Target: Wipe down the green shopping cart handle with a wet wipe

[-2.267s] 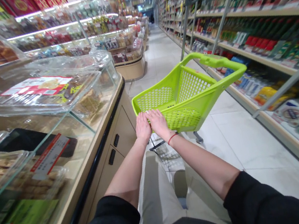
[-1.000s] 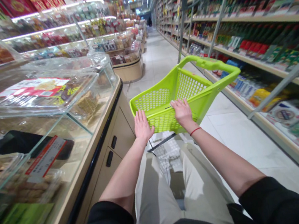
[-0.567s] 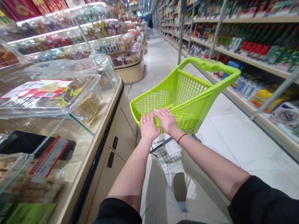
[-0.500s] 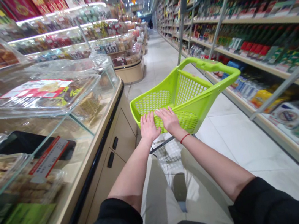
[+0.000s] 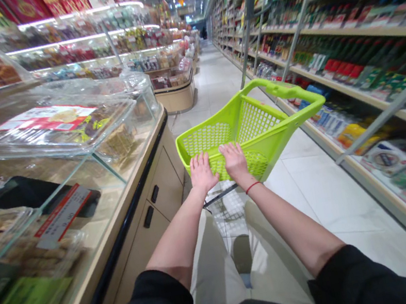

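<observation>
A bright green shopping cart point(image 5: 268, 143) with a perforated plastic basket stands ahead of me, turned at an angle with its handle to the right. My left hand point(image 5: 202, 172) rests over the near rim at the cart's left end, fingers hooked on the edge. Further right along the same rim, my right hand point(image 5: 235, 162) also grips it, a red cord round the wrist. No goods show inside the visible part of the basket. The undersides of both hands are hidden from view.
Close on my left is a display counter point(image 5: 145, 183) with glass panels and packed food trays point(image 5: 64, 121). Tall stocked shelves point(image 5: 369, 91) with grey metal bars line the right. Between them a pale tiled floor point(image 5: 210, 82) runs ahead past another display stand point(image 5: 175, 96).
My right hand has slid a little to the right along the cart's rim, widening the gap between my hands. My left hand keeps its place, and the cart looks nearly still.
</observation>
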`<state>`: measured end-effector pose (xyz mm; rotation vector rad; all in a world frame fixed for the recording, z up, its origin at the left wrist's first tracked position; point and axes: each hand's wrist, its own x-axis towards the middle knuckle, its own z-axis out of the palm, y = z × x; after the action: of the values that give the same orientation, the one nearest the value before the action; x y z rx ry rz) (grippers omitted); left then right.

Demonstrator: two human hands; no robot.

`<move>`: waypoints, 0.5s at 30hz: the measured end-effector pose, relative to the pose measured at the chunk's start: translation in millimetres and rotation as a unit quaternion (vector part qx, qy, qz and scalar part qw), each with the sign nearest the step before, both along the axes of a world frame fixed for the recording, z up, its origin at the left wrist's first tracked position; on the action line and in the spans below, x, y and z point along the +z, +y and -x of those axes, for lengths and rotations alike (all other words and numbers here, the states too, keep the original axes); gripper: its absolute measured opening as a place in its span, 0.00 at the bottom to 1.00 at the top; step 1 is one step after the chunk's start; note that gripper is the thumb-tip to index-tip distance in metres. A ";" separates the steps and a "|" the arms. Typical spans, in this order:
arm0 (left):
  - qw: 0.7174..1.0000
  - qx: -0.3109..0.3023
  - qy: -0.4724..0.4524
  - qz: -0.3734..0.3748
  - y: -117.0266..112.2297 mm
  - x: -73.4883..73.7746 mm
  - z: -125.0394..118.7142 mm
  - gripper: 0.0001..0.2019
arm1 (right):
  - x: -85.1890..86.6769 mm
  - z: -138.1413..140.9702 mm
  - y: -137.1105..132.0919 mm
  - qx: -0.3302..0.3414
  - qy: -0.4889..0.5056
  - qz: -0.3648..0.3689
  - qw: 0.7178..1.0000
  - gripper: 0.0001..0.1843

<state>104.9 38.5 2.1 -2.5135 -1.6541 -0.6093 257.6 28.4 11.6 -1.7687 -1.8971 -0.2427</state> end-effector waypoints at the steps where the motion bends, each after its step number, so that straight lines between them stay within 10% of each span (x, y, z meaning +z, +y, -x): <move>1: 1.000 0.000 -0.002 -0.002 0.2 -0.6 0.5 0.42 | -1.8 11.5 0.2 0.019 0.001 0.007 1.000 0.26; 7: 1.000 0.000 -0.004 0.001 0.0 -0.4 3.2 0.41 | -5.3 25.2 -2.6 0.071 -0.020 -0.001 0.997 0.26; 15: 1.000 -0.004 -0.002 0.009 0.8 1.3 5.2 0.42 | 15.9 -75.6 -8.2 -0.017 -0.071 -0.004 0.997 0.27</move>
<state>99.7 39.3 3.4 -2.5342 -1.6596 -0.6028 333.1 20.1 27.5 -1.8234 -1.9622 -0.3972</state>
